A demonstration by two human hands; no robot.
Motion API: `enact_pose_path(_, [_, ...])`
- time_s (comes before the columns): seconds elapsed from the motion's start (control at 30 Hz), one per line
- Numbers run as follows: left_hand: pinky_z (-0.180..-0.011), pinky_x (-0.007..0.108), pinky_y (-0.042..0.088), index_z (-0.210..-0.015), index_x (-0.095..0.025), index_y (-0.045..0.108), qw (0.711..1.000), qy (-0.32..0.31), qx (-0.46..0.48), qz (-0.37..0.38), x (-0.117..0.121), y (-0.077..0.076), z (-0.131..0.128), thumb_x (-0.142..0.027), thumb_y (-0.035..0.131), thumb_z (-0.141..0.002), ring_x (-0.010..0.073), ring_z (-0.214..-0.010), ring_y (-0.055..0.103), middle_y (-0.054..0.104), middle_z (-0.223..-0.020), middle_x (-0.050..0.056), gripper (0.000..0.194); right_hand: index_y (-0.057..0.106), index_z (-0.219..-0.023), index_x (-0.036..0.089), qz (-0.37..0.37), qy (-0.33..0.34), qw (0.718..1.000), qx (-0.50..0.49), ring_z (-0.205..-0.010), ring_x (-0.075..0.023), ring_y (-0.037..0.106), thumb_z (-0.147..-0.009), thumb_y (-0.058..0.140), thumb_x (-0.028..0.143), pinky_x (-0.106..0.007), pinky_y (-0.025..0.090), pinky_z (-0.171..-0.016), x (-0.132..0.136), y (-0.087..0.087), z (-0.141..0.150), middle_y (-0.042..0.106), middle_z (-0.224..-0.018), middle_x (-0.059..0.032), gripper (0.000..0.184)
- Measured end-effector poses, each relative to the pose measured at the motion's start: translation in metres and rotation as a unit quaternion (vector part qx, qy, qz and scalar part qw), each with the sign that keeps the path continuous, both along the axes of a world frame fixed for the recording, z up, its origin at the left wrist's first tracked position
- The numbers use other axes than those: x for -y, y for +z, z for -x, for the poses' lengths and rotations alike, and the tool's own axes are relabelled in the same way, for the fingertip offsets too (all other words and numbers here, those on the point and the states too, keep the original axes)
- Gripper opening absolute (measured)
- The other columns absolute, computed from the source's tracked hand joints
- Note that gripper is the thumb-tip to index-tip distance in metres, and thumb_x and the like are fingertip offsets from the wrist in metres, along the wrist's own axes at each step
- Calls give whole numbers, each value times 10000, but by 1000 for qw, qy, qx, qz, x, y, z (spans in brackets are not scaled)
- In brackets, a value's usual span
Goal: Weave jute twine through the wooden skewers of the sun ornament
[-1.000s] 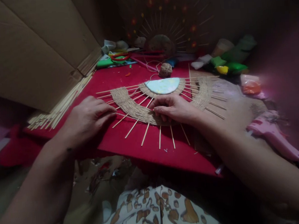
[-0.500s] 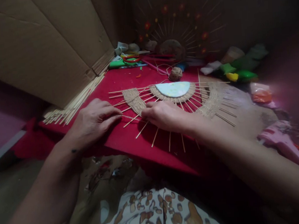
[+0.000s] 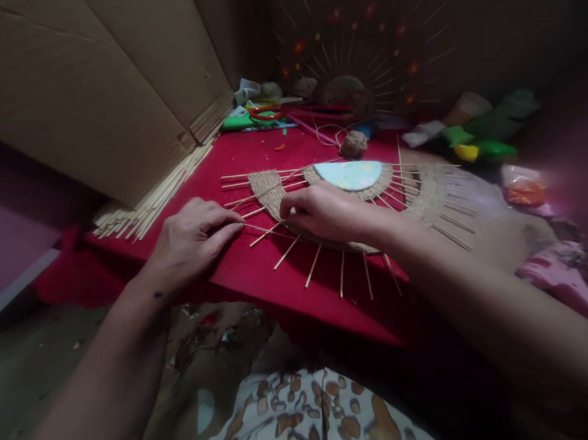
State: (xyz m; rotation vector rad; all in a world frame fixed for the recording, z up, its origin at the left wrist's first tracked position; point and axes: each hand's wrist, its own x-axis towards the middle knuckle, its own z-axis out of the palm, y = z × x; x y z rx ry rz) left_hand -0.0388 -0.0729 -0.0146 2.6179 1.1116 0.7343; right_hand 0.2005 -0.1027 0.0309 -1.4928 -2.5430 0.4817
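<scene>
A half-round woven twine fan [image 3: 267, 192] with thin wooden sticks spreading outward lies on the red cloth. A pale blue half-disc [image 3: 353, 174] sits at its centre. My left hand [image 3: 189, 242], left of the fan, pinches a thin strand of twine [image 3: 262, 228] between thumb and forefinger. The strand runs right across the sticks towards the outer woven band. My right hand [image 3: 320, 209] rests over that band with its fingers curled and pressed on the weave; its fingertips are partly hidden. A ball of twine [image 3: 354, 144] lies behind the fan.
Loose sticks [image 3: 140, 215] lie in a pile at the left, beside a large cardboard sheet [image 3: 95, 92]. Red-handled scissors [image 3: 265, 112] are at the back. A pink glue gun [image 3: 560, 275] and an orange packet [image 3: 523, 185] lie right. Another flower-dotted stick fan [image 3: 346, 96] stands behind.
The view has shifted slightly, so the table things appear further right. My right hand has moved up a little over the woven band, uncovering more of its lower edge. My left hand still pinches the twine.
</scene>
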Motion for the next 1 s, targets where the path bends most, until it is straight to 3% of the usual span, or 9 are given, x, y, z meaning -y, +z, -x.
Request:
enact_pose_path(0.27, [-772, 347, 469, -868, -231, 668, 999, 25, 33, -5, 6, -3, -3, -393, 527, -898, 191, -818, 586, 680, -835, 32, 217, 684, -948, 173, -38, 31, 999, -2, -785, -149, 515, -891, 457, 181, -272, 317, -695, -2, -6, 7, 651, -938, -65, 234])
enact_pose_path(0.4, [-753, 329, 469, -884, -231, 655, 998, 34, 45, -2, 9, -4, -2, -373, 522, -902, 177, -802, 589, 673, -841, 26, 195, 677, -974, 175, -55, 72, 995, 46, -757, -139, 505, -897, 480, 190, -277, 280, -629, -3, -8, 13, 615, -999, -75, 212])
enact_pose_path(0.53, [-758, 305, 462, -864, -211, 642, 999, -25, 41, 15, 11, -3, 1, -316, 538, -884, 166, -810, 576, 658, -830, 25, 149, 641, -1027, 148, -88, 80, 986, 113, -699, -133, 490, -936, 407, 185, -293, 234, -567, -5, -13, 19, 598, -1032, -110, 254])
enact_pose_path(0.77, [-699, 307, 426, -711, -189, 559, 992, -109, 0, 66, 13, 10, 4, -244, 481, -858, 166, -747, 504, 584, -720, 35, 176, 592, -1110, 118, -121, 87, 979, 136, -764, -173, 512, -946, 315, 143, -301, 222, -541, -3, -20, 22, 582, -1155, -163, 323])
enact_pose_path(0.87, [-680, 309, 411, -682, -191, 539, 991, -119, -14, 67, 12, 12, 3, -243, 463, -857, 167, -723, 481, 561, -683, 35, 198, 584, -1112, 115, -131, 81, 980, 130, -807, -186, 515, -940, 326, 144, -303, 225, -540, -3, -22, 20, 573, -1181, -167, 311])
enact_pose_path(1.0, [-700, 312, 413, -732, -186, 589, 997, -78, -16, 10, 10, 6, 1, -255, 478, -864, 174, -738, 493, 590, -718, 40, 186, 590, -1067, 124, -143, 81, 979, 117, -797, -176, 509, -949, 331, 163, -306, 208, -533, -2, -26, 18, 581, -1130, -144, 288])
